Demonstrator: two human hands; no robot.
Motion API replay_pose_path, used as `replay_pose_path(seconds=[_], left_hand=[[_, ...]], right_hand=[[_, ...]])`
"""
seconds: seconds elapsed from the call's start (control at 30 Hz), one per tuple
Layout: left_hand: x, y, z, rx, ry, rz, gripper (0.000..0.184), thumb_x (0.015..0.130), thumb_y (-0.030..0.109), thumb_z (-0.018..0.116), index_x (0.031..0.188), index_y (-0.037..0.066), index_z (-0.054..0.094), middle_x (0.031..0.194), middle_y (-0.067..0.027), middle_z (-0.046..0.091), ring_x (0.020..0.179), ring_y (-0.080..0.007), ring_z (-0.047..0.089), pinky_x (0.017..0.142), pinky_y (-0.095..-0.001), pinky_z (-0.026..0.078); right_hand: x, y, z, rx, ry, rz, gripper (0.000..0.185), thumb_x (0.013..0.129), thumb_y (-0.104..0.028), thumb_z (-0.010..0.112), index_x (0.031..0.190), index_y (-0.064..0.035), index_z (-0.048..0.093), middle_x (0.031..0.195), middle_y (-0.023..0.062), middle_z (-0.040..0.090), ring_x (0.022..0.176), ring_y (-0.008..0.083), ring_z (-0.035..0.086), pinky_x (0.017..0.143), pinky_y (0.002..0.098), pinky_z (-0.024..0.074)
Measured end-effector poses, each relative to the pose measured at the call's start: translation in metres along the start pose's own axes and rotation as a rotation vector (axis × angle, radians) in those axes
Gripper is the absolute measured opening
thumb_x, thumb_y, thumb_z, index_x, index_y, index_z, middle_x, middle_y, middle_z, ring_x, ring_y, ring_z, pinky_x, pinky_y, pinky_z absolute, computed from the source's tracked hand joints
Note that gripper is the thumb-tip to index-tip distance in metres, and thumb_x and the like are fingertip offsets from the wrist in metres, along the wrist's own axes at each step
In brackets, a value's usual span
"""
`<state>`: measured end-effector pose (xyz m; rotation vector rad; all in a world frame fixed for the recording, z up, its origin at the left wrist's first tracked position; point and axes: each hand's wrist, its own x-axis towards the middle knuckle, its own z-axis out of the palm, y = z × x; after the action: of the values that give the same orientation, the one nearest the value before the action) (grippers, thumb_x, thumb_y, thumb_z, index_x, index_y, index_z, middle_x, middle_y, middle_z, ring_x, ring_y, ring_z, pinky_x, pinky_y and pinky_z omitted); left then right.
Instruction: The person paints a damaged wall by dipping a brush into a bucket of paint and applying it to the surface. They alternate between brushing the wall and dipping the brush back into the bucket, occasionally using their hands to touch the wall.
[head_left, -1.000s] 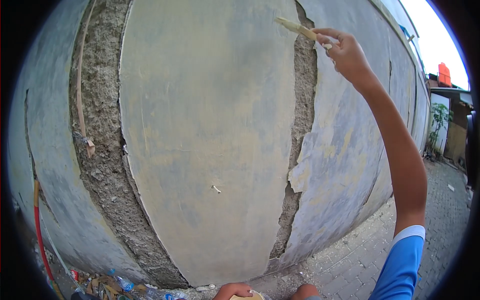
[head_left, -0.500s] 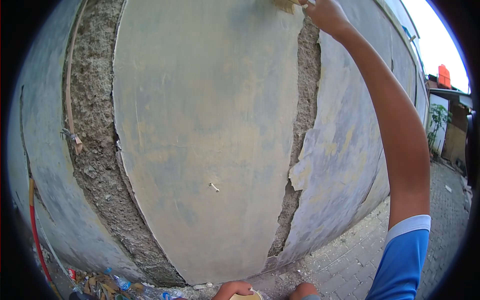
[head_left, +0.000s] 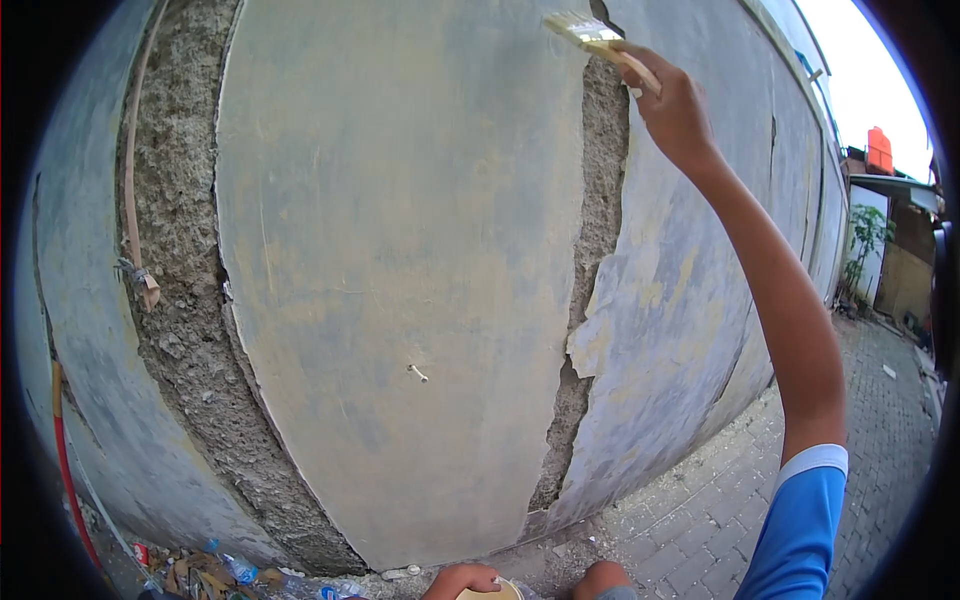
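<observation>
A paintbrush (head_left: 598,38) with pale, paint-coated bristles is gripped by its handle in my right hand (head_left: 672,108), arm stretched up and forward. Its bristles point left, at or close to the upper part of the pale, patchily painted wall panel (head_left: 400,260); whether they touch I cannot tell. Low at the bottom edge, my left hand (head_left: 462,580) is closed on the rim of a container (head_left: 492,592) holding something cream-coloured. Most of that container is cut off by the frame.
Rough bare concrete strips (head_left: 185,250) (head_left: 600,150) flank the panel. A hanging strap (head_left: 135,200) and a red pole (head_left: 70,470) stand at left. Plastic bottles and litter (head_left: 240,570) lie at the wall's foot. Brick paving (head_left: 690,520) runs right. A small white peg (head_left: 418,374) sticks out of the panel.
The paintbrush and my right hand have come lower and slightly right in view, so the whole brush now shows. My left hand still holds the container. The view has shifted slightly.
</observation>
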<state>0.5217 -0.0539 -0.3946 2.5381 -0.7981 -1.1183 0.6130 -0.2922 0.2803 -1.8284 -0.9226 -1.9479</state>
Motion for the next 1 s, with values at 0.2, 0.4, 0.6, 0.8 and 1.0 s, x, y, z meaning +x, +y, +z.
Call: replay_pose_path(seconds=[0.2, 0.4, 0.6, 0.8, 1.0], left_hand=[[0.008, 0.006, -0.001, 0.042, -0.019, 0.076, 0.056, 0.089, 0.047, 0.051, 0.124, 0.003, 0.057, 0.123, -0.0224, 0.060, 0.114, -0.0381, 0.057, 0.096, -0.0451, 0.045], [0.010, 0.010, 0.008, 0.048, -0.040, 0.092, 0.055, 0.090, 0.045, 0.051, 0.125, 0.003, 0.054, 0.120, -0.0224, 0.060, 0.111, -0.0384, 0.058, 0.094, -0.0441, 0.045], [0.013, 0.013, 0.018, 0.057, -0.036, 0.123, 0.056, 0.091, 0.048, 0.050, 0.122, 0.001, 0.054, 0.118, -0.0225, 0.061, 0.110, -0.0388, 0.058, 0.093, -0.0445, 0.045], [0.017, 0.020, 0.022, 0.085, -0.103, 0.115, 0.058, 0.092, 0.050, 0.049, 0.125, 0.002, 0.052, 0.117, -0.0212, 0.062, 0.110, -0.0386, 0.058, 0.094, -0.0448, 0.045], [0.006, 0.046, 0.022, 0.063, 0.014, 0.171, 0.055, 0.094, 0.046, 0.047, 0.131, 0.005, 0.049, 0.120, -0.0200, 0.060, 0.112, -0.0371, 0.057, 0.093, -0.0452, 0.045]], right_hand=[[-0.088, -0.014, 0.026, 0.109, -0.053, 0.005, 0.039, 0.085, 0.002, 0.062, 0.122, -0.0118, 0.063, 0.077, 0.0130, 0.067, 0.066, 0.0262, 0.063, 0.065, 0.0387, 0.0500], [-0.157, -0.024, 0.019, 0.128, -0.088, 0.044, 0.044, 0.085, 0.001, 0.063, 0.127, -0.0146, 0.060, 0.072, 0.0119, 0.061, 0.061, 0.0253, 0.060, 0.059, 0.0385, 0.0478], [-0.217, -0.037, 0.010, 0.107, -0.208, 0.113, 0.051, 0.085, -0.002, 0.065, 0.133, -0.0172, 0.055, 0.071, 0.0112, 0.056, 0.056, 0.0266, 0.056, 0.053, 0.0403, 0.0461], [-0.272, -0.077, -0.030, 0.170, -0.301, 0.303, 0.050, 0.083, 0.000, 0.065, 0.130, -0.0153, 0.057, 0.074, 0.0104, 0.058, 0.058, 0.0245, 0.057, 0.054, 0.0371, 0.0466], [-0.431, -0.147, -0.037, 0.611, -0.043, 0.970, 0.052, 0.090, -0.004, 0.062, 0.139, -0.0045, 0.042, 0.089, 0.0094, 0.064, 0.073, 0.0139, 0.058, 0.066, 0.0279, 0.0476]])
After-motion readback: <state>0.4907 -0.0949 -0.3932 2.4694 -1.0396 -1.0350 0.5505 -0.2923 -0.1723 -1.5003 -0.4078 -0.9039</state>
